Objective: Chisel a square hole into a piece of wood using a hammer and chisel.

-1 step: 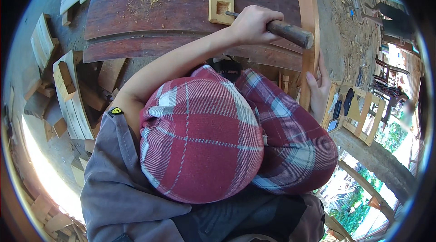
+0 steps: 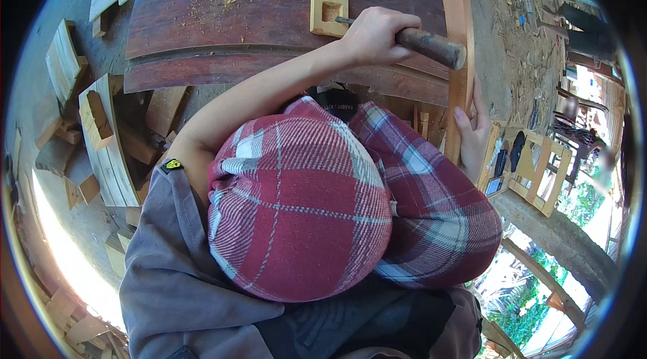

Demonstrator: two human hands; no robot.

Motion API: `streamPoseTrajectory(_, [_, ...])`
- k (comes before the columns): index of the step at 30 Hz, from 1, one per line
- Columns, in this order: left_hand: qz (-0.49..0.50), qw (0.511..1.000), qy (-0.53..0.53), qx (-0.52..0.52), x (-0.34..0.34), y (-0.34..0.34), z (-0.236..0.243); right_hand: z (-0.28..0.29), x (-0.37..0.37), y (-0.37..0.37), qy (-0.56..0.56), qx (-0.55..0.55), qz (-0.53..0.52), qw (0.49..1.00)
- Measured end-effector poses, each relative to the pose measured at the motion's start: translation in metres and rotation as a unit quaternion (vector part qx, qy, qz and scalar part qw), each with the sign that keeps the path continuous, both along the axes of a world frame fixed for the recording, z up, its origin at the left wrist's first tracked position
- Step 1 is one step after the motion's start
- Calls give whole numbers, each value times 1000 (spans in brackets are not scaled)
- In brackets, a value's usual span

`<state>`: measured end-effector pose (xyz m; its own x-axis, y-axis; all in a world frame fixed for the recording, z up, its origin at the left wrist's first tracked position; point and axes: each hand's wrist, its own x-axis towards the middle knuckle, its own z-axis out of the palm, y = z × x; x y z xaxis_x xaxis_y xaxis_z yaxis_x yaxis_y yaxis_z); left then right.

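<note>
My left hand (image 2: 379,34) is wrapped around a chisel (image 2: 431,47) with a round, dark wooden handle. Its thin metal blade points left, with the tip at a small pale wooden block (image 2: 317,16) on the bench. A square hollow is cut in the block's top. On the right, my right hand (image 2: 473,128) grips the near end of a long, flat wooden bar (image 2: 455,8); some fingers are hidden behind it. The butt of the chisel handle overlaps the bar in view, and I cannot tell whether they touch.
Sawdust and chips lie on the dark wooden bench top (image 2: 175,28). Offcuts and boards (image 2: 108,143) are piled at left. My folded legs in plaid cloth (image 2: 303,224) are close below the bench. At right stand a wooden frame (image 2: 539,167) and a phone-like dark object (image 2: 499,162).
</note>
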<state>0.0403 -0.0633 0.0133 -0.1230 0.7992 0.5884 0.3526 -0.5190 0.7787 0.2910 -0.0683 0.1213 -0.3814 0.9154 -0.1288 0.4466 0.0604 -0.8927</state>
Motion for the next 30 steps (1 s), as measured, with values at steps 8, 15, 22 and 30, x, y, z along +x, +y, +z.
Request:
streamPoseTrajectory(8, [93, 994, -61, 21, -4, 10, 2, 4, -6, -5, -10, 5, 18, 1000])
streamPoseTrajectory(15, [98, 993, -60, -29, -8, 21, 6, 7, -1, -3, 4, 15, 5, 1000])
streamPoseTrajectory(22, [81, 994, -42, -65, -7, 29, 19, 33, 14, -2, 60, 7, -65, 996])
streamPoseTrajectory(30, [80, 988, 13, -130, -5, 29, 20, 23, 3, -3, 37, 78, 18, 996])
